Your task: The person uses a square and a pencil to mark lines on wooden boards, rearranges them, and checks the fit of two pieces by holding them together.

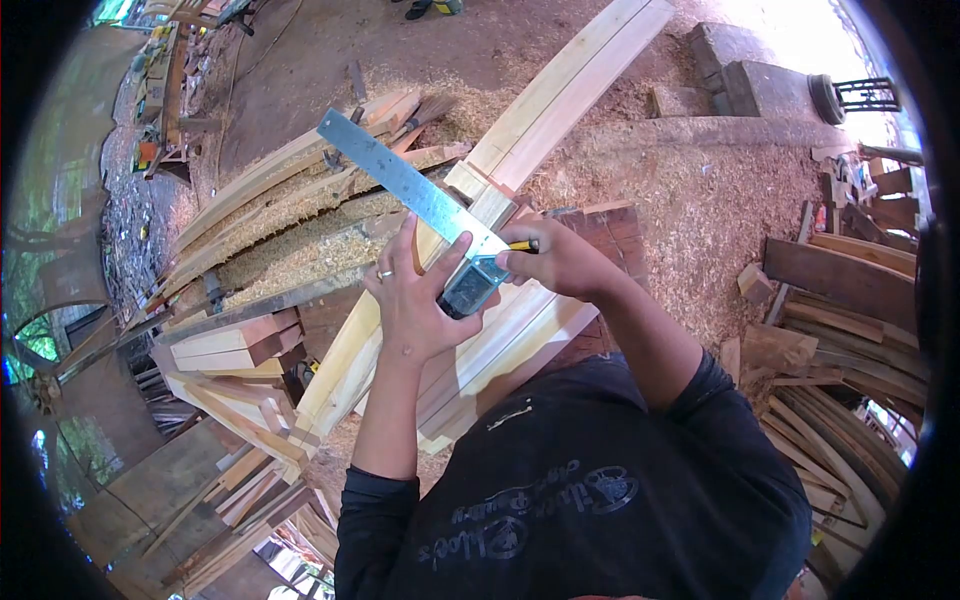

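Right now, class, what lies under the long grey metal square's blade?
The long grey metal square lies across pale curved wooden planks, with sawdust beyond. The left hand presses it down; the right hand holds a yellow pencil. The wood beneath both hands is hidden.

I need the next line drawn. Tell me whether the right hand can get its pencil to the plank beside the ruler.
Probably yes: the right hand holds the pencil at the ruler, with bare plank alongside.

this was an open-air woodworking yard or carpentry workshop. sawdust and shavings (700, 200) covered the dirt ground, stacks of sawn planks (240, 350) and offcuts lay on every side, long pale timbers (560, 100) rested across the work area, and a steel try square (410, 190) sat on the wood.
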Demonstrator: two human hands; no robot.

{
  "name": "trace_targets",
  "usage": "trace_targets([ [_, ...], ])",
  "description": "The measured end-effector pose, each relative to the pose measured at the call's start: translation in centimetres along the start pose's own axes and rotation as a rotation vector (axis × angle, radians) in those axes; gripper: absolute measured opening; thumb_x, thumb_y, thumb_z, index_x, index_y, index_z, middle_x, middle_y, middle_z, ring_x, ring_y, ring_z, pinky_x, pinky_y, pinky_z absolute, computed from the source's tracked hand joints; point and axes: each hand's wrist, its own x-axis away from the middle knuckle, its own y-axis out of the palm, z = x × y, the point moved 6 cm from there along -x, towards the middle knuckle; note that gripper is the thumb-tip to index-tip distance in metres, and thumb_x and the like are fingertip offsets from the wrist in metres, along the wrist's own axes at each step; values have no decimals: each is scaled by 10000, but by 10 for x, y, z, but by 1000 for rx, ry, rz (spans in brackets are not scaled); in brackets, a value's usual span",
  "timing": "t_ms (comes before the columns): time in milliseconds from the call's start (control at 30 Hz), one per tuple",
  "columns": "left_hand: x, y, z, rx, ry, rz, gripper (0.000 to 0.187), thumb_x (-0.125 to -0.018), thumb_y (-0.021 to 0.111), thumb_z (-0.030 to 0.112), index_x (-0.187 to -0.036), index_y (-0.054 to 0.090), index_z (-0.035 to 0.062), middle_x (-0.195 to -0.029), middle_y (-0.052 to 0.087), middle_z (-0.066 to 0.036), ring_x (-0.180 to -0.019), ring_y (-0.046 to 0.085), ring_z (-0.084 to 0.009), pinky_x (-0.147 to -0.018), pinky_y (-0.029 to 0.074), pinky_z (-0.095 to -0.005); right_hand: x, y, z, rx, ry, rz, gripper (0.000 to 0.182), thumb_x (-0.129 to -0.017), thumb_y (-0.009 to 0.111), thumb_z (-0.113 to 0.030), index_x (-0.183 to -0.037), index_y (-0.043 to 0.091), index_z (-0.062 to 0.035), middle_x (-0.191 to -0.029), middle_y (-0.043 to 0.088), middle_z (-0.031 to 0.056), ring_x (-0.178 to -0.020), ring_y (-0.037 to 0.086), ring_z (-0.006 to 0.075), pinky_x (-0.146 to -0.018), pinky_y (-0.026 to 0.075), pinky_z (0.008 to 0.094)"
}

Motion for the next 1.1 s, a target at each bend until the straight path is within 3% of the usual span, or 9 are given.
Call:
trace_targets([
  [67,0,-1,1,7,-6,-2,966,-489,862,367,-1426,642,453,-1651,340,-189,-1459,388,-452,-1135,283,-634,4,-2,-6,83,-37,21,263,-1030,663,-199,-1181,700,12,-890,707,73,-814,668,155,-776,551,317],
  [167,0,-1,0,24,-12,-3,967,-480,859,358,-1419,649,451,-1647,346,-184,-1453,390,-452,-1129,283,-637,16,-19,-19,575,16,104,277,-1031,644,-197,-1220,699,-2,-916,730,132,-853,709,240,-816,562,364],
  [267,1,1,-2,22,-26,-9,965,-475,857,353,-1413,654,455,-1641,354,-177,-1451,387,-449,-1120,286,-642,40,-22,-59,600,-298,345,236,-995,648,-149,-1160,687,16,-1014,698,301,-936,701,458,-838,572,480],
  [500,0,-1,-1,19,-50,-19,975,-456,858,332,-1400,660,472,-1637,361,-161,-1450,391,-426,-1109,298,-641,11,3,-62,677,-482,370,203,-962,690,-66,-1159,688,-20,-1001,737,222,-887,723,427,-775,579,470],
  [600,1,0,-3,35,-48,-21,984,-442,861,328,-1395,663,474,-1638,361,-154,-1440,403,-420,-1108,299,-639,3,7,-61,694,-516,361,182,-989,634,-123,-1111,687,2,-916,717,233,-870,708,438,-789,571,510],
  [700,1,0,-3,39,-47,-16,990,-434,864,327,-1391,662,480,-1640,361,-147,-1430,413,-416,-1108,300,-636,-2,11,-66,835,-708,309,173,-985,622,-114,-1090,686,8,-898,710,227,-845,701,433,-775,568,511],
  [833,0,0,-4,27,-55,-24,996,-429,867,323,-1389,659,488,-1640,363,-136,-1424,419,-409,-1106,303,-636,-1,2,-69,831,-556,219,181,-993,619,-151,-1067,689,-1,-868,697,229,-818,689,435,-749,560,513],
  [1000,1,-2,-2,15,-47,-32,895,-498,909,448,-1360,672,474,-1622,373,-125,-1414,410,-388,-1062,300,-630,-12,-4,-74,743,-355,154,212,-1006,617,-210,-1053,693,-17,-840,684,234,-806,680,448,-731,548,524],
  [1100,0,-2,-2,12,-46,-29,888,-495,911,446,-1352,679,470,-1615,377,-120,-1405,411,-391,-1058,302,-631,-6,-4,-76,849,-392,178,190,-984,613,-196,-1006,678,-19,-832,681,233,-803,678,446,-729,537,537],
])
